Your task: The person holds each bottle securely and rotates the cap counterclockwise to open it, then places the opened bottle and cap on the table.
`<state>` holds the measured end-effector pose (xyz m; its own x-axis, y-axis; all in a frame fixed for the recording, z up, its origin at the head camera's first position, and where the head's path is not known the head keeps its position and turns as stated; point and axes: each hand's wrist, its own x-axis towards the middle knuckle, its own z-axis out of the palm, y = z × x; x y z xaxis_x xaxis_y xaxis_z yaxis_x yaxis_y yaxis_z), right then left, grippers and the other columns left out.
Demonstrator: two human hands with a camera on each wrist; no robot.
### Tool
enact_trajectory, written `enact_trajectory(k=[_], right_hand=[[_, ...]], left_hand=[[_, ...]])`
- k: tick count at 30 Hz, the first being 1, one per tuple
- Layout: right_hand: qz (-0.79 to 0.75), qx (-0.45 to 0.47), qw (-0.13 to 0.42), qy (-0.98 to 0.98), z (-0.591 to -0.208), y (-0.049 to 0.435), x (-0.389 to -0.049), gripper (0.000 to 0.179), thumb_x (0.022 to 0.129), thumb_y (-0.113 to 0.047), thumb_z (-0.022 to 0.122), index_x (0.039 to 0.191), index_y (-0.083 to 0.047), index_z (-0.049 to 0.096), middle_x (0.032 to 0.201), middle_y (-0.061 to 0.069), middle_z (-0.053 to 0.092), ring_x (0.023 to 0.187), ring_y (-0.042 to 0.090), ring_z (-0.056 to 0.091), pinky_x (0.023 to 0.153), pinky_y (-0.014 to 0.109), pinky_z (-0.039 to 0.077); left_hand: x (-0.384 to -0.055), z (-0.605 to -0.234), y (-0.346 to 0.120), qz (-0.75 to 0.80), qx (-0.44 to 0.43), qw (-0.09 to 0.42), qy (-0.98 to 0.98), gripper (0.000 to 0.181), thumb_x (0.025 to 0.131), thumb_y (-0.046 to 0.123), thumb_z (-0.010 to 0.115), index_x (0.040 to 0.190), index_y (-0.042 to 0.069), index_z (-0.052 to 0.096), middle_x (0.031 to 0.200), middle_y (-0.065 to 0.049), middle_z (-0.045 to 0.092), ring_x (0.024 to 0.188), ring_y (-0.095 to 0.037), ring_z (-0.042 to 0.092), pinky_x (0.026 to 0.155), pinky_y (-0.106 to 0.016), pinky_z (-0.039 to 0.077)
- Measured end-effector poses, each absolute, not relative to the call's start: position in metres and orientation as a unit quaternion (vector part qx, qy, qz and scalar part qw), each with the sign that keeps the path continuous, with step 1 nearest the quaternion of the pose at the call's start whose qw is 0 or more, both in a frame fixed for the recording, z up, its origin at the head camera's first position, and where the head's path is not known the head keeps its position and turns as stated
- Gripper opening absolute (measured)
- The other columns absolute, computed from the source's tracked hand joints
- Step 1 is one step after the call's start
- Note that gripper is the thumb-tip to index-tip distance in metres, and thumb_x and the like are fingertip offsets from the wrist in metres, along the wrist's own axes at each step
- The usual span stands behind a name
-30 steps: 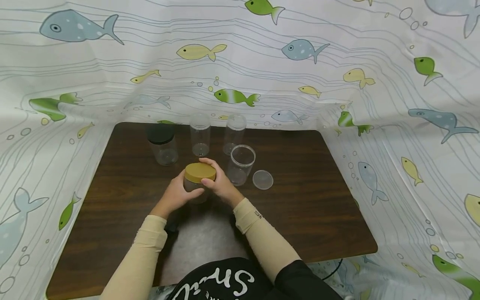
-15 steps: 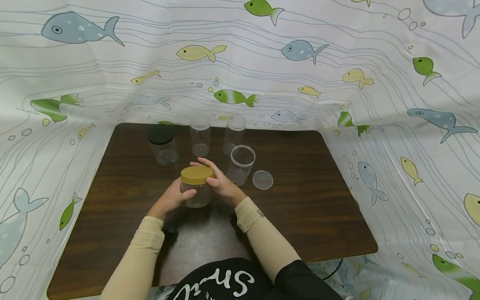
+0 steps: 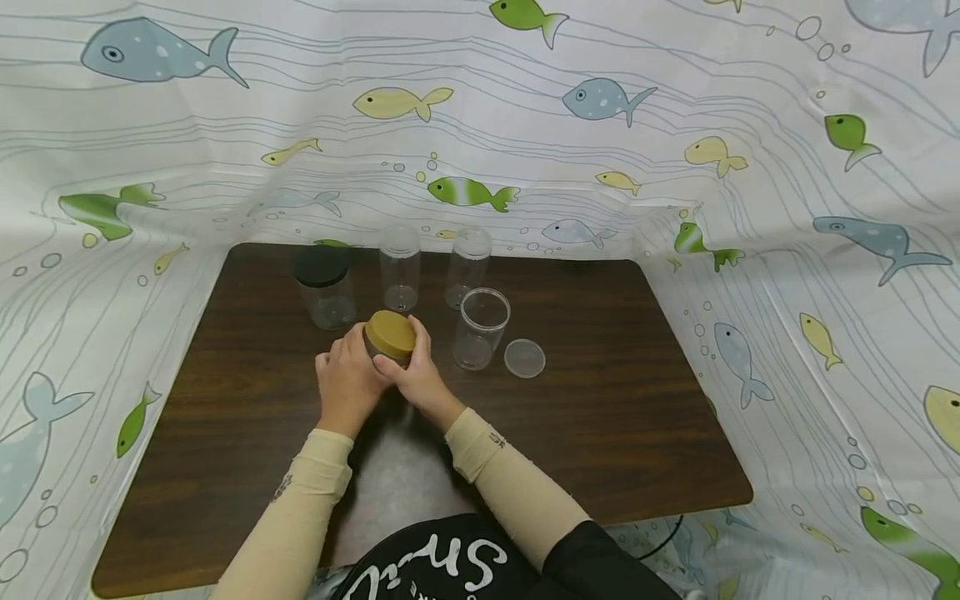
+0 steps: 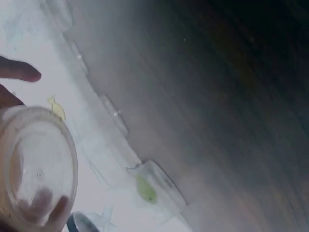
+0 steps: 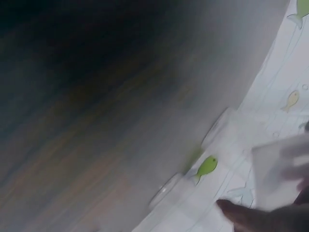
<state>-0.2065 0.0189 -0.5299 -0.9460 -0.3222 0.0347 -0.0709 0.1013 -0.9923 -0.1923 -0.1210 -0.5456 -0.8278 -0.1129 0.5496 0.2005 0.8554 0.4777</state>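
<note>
A clear plastic jar (image 4: 41,164) with a mustard-yellow lid (image 3: 390,334) is held between both hands, tilted; its base shows in the left wrist view. My left hand (image 3: 348,383) grips the jar from the left side. From the right, my right hand (image 3: 422,375) holds it, with the thumb across the front and fingers by the lid's right edge. In the head view the hands hide most of the jar's body. At the right wrist view's edge, part of the jar appears behind the blurred thumb (image 5: 241,212).
Behind the hands stand a black-lidded clear jar (image 3: 324,287) and two tall clear jars (image 3: 401,271). To the right are an open-topped clear jar (image 3: 480,333) and a flat clear disc lid (image 3: 525,358) on the dark wooden table (image 3: 615,400). Fish-patterned sheeting (image 3: 480,133) surrounds the table.
The yellow-lidded jar has gone from about upright to tilted and sits a little farther from the body. My left hand has turned round it, its back now showing; the right hand has shifted left.
</note>
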Motion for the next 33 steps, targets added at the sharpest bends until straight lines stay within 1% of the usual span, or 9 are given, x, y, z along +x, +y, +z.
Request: enact_trajectory(k=[2, 5, 10, 16, 22, 25, 28, 30, 33], right_hand=[[-0.676, -0.120, 0.083, 0.722, -0.530, 0.014, -0.205, 0.106, 0.084, -0.065, 0.072, 0.159, -0.014, 0.016, 0.153, 0.012, 0.031, 0.126, 0.022, 0.047, 0.103, 0.033, 0.043], [-0.695, -0.111, 0.070, 0.707, -0.529, 0.009, -0.204, 0.098, 0.085, -0.061, 0.073, 0.156, -0.017, 0.023, 0.144, 0.011, 0.041, 0.120, 0.019, 0.050, 0.099, 0.032, 0.046], [-0.701, -0.084, 0.024, 0.708, -0.531, 0.002, -0.205, 0.079, 0.090, -0.044, 0.076, 0.151, -0.017, 0.032, 0.139, 0.007, 0.045, 0.115, 0.017, 0.053, 0.095, 0.033, 0.049], [-0.698, -0.058, -0.011, 0.714, -0.534, -0.001, -0.208, 0.064, 0.094, -0.029, 0.075, 0.145, -0.013, 0.040, 0.134, 0.005, 0.050, 0.109, 0.016, 0.057, 0.090, 0.033, 0.052], [-0.714, -0.103, 0.017, 0.692, -0.531, 0.011, -0.214, 0.059, 0.093, -0.021, 0.074, 0.143, -0.010, 0.044, 0.135, 0.009, 0.054, 0.108, 0.017, 0.058, 0.090, 0.031, 0.052], [-0.721, -0.140, 0.048, 0.677, -0.528, 0.020, -0.218, 0.059, 0.093, -0.016, 0.072, 0.144, -0.008, 0.043, 0.138, 0.011, 0.051, 0.110, 0.017, 0.057, 0.091, 0.030, 0.050], [-0.723, -0.185, 0.087, 0.660, -0.525, 0.029, -0.220, 0.062, 0.093, -0.016, 0.070, 0.146, -0.005, 0.041, 0.140, 0.014, 0.048, 0.110, 0.016, 0.055, 0.091, 0.028, 0.049], [-0.724, -0.214, 0.117, 0.645, -0.524, 0.035, -0.222, 0.068, 0.093, -0.022, 0.071, 0.149, -0.004, 0.037, 0.141, 0.015, 0.047, 0.111, 0.015, 0.054, 0.092, 0.027, 0.048], [-0.722, -0.250, 0.155, 0.627, -0.523, 0.041, -0.224, 0.087, 0.090, -0.042, 0.074, 0.154, -0.004, 0.029, 0.140, 0.014, 0.044, 0.113, 0.014, 0.053, 0.093, 0.027, 0.047]], left_hand=[[-0.192, -0.546, -0.120, -0.263, -0.023, 0.308, -0.914, 0.070, 0.073, 0.024, 0.084, 0.128, -0.005, 0.054, 0.112, -0.024, 0.066, 0.096, -0.043, 0.061, 0.075, -0.059, 0.041], [-0.192, -0.545, -0.119, -0.263, -0.023, 0.313, -0.912, 0.069, 0.073, 0.020, 0.085, 0.129, -0.005, 0.053, 0.113, -0.024, 0.065, 0.098, -0.044, 0.060, 0.076, -0.059, 0.042], [-0.192, -0.542, -0.119, -0.281, -0.041, 0.308, -0.908, 0.070, 0.072, 0.017, 0.086, 0.129, -0.007, 0.054, 0.115, -0.026, 0.065, 0.098, -0.045, 0.060, 0.075, -0.060, 0.046], [-0.195, -0.540, -0.121, -0.318, -0.051, 0.264, -0.909, 0.081, 0.066, 0.018, 0.091, 0.132, -0.008, 0.052, 0.120, -0.026, 0.064, 0.104, -0.045, 0.057, 0.081, -0.061, 0.045], [-0.195, -0.533, -0.126, -0.382, -0.049, 0.186, -0.904, 0.088, 0.066, 0.029, 0.091, 0.135, -0.007, 0.049, 0.121, -0.028, 0.062, 0.106, -0.047, 0.058, 0.089, -0.064, 0.045], [-0.196, -0.530, -0.133, -0.420, -0.061, 0.131, -0.896, 0.092, 0.071, 0.032, 0.089, 0.140, -0.008, 0.045, 0.125, -0.030, 0.060, 0.109, -0.047, 0.058, 0.094, -0.063, 0.045], [-0.196, -0.526, -0.142, -0.466, -0.083, 0.066, -0.878, 0.090, 0.076, 0.031, 0.087, 0.144, -0.006, 0.042, 0.126, -0.027, 0.060, 0.109, -0.043, 0.060, 0.092, -0.058, 0.048], [-0.196, -0.525, -0.148, -0.500, -0.102, 0.019, -0.860, 0.086, 0.079, 0.029, 0.085, 0.146, -0.003, 0.040, 0.126, -0.024, 0.061, 0.107, -0.038, 0.061, 0.091, -0.053, 0.049], [-0.196, -0.522, -0.156, -0.556, -0.128, -0.050, -0.820, 0.079, 0.085, 0.026, 0.082, 0.147, 0.001, 0.039, 0.126, -0.019, 0.060, 0.107, -0.032, 0.060, 0.089, -0.044, 0.051]])
